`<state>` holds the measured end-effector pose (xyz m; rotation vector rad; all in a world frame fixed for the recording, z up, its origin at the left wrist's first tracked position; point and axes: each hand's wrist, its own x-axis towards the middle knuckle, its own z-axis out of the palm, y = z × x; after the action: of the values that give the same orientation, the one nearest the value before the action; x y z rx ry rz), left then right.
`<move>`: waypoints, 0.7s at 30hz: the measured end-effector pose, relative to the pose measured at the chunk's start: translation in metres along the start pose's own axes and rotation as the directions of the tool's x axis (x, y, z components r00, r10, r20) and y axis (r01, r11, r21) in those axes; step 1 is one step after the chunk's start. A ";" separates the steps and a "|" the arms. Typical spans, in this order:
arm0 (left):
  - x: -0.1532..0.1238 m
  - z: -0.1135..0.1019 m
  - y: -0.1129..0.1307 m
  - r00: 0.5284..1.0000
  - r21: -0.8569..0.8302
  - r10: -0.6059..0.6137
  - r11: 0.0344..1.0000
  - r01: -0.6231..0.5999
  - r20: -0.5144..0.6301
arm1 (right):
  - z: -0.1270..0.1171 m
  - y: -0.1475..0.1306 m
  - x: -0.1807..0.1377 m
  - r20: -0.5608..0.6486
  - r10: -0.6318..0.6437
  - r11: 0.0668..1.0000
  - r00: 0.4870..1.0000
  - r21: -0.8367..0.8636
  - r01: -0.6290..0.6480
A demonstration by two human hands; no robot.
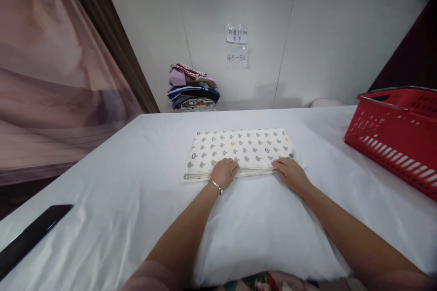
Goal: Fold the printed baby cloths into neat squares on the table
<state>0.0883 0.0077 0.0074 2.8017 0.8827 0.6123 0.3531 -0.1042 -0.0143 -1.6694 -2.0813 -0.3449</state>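
A white cloth printed with small grey mushroom-like shapes and a few coloured ones lies folded in layers on the white-covered table. My left hand, with a silver bracelet at the wrist, grips the near edge of the cloth left of its middle. Further right on that same edge, my right hand has its fingers closed over the fabric. Both thumbs and the undersides of the fingers are partly hidden. The cloth rests flat, its stacked layers showing along the front.
A red plastic basket with metal handles stands at the right. Beyond the table's far edge is a stack of folded fabrics by the wall. A dark flat object lies at the near left. Pink curtains hang on the left.
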 end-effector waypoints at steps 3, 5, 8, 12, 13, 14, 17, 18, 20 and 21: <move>-0.001 0.001 0.001 1.000 0.039 0.008 0.999 -0.007 -0.020 | 0.000 0.000 0.000 -0.017 -0.001 1.000 1.000 -0.005 0.001; -0.003 0.001 0.001 0.999 0.055 0.006 0.998 -0.004 -0.032 | 0.000 0.000 0.000 -0.028 -0.004 1.000 1.000 -0.007 0.004; -0.005 0.002 0.002 0.999 0.070 0.021 0.997 -0.019 -0.031 | 0.000 0.000 0.000 -0.026 -0.009 1.000 1.000 -0.010 0.009; -0.006 0.003 0.003 0.999 0.062 0.046 0.997 -0.044 -0.030 | -0.001 -0.001 0.000 -0.028 -0.012 1.000 1.000 -0.008 0.012; -0.006 0.003 0.003 0.998 0.057 0.047 0.997 -0.045 -0.039 | -0.001 -0.001 0.000 -0.027 -0.013 1.000 1.000 -0.009 0.013; -0.007 0.003 0.003 0.998 0.051 0.049 0.998 -0.047 -0.047 | -0.001 0.000 0.000 -0.026 -0.014 1.000 1.000 -0.010 0.014; -0.007 0.001 0.003 0.997 0.042 0.058 0.998 -0.056 -0.043 | 0.000 0.000 -0.001 -0.026 -0.016 1.000 1.000 -0.013 0.015; -0.007 0.001 0.003 0.998 0.047 0.061 0.997 -0.059 -0.030 | 0.000 0.001 -0.001 -0.024 -0.014 1.000 1.000 -0.014 0.014; -0.007 -0.001 0.003 0.998 0.070 0.059 0.996 -0.059 0.002 | 0.001 0.001 -0.001 -0.022 -0.011 1.000 1.000 -0.016 0.010; -0.006 -0.001 0.003 0.998 0.086 0.056 0.995 -0.057 0.020 | 0.001 0.001 -0.001 -0.021 -0.011 1.000 1.000 -0.019 0.010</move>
<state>0.0847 0.0021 0.0071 2.9141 0.8496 0.5700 0.3542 -0.1042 -0.0153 -1.6589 -2.0785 -0.3844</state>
